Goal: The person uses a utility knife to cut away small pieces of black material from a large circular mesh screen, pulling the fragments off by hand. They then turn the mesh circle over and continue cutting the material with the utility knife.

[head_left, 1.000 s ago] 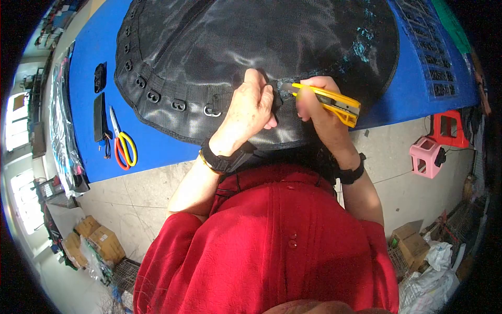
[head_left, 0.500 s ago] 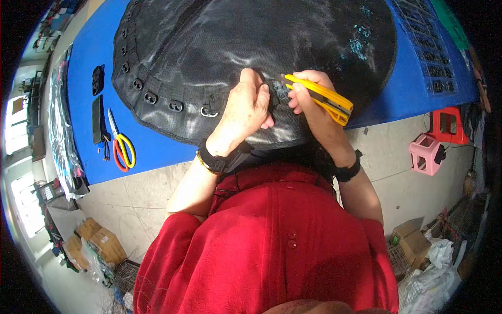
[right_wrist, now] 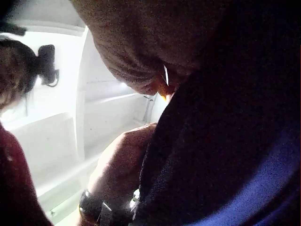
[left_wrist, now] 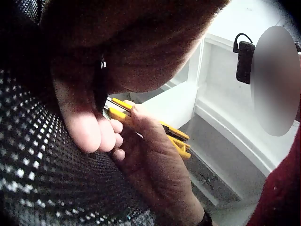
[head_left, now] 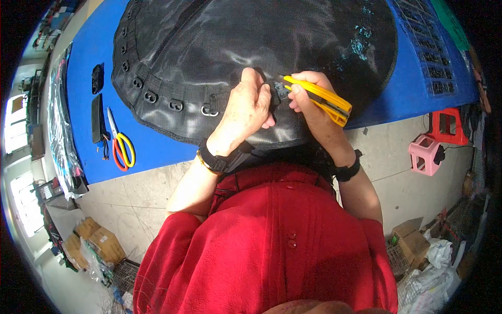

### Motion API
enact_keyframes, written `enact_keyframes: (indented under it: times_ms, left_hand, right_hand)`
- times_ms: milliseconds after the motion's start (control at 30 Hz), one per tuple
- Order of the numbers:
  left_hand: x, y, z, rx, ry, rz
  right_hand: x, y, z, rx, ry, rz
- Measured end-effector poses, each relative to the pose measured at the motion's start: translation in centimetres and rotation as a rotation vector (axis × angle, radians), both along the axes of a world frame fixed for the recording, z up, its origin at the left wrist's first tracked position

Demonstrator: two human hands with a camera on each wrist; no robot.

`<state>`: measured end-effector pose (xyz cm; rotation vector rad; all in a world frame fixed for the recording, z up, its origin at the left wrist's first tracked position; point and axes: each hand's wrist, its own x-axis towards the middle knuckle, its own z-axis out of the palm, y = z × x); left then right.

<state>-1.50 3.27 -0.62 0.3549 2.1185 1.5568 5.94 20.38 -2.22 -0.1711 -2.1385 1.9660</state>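
Note:
A large round black mesh cover (head_left: 198, 63) lies at the table's near edge, with metal-looking hooks (head_left: 150, 97) on tabs along its left border. My left hand (head_left: 243, 110) rests on this border with curled fingers, gripping a dark fold of it. In the left wrist view the left fingertips (left_wrist: 87, 134) show beside the mesh, with a dark piece partly hidden in the hand. My right hand (head_left: 316, 107) grips yellow thread snips (head_left: 334, 100), blades pointing at the border beside the left fingers. Pale blue threads (head_left: 281, 89) show just below the blade tips.
On the blue table (head_left: 151, 152) at left lie red-and-yellow-handled scissors (head_left: 121, 149), a black strip (head_left: 98, 118) and a small black item (head_left: 98, 79). A clear compartment tray (head_left: 436, 63) is at right. Red (head_left: 448, 128) and pink stools (head_left: 424, 156) stand on the floor.
The right hand and snips have shifted slightly left and up, bringing the blades closer to the left fingers. The left hand keeps its place on the border.

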Motion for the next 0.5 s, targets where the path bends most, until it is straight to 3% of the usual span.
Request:
enact_keyframes:
  times_ms: [500]
  left_hand:
    - [0.38,-0.19,0.15,0.027,-0.038,0.036]
  right_hand:
    - [0.22,0.02,0.09,0.007,-0.009,0.003]
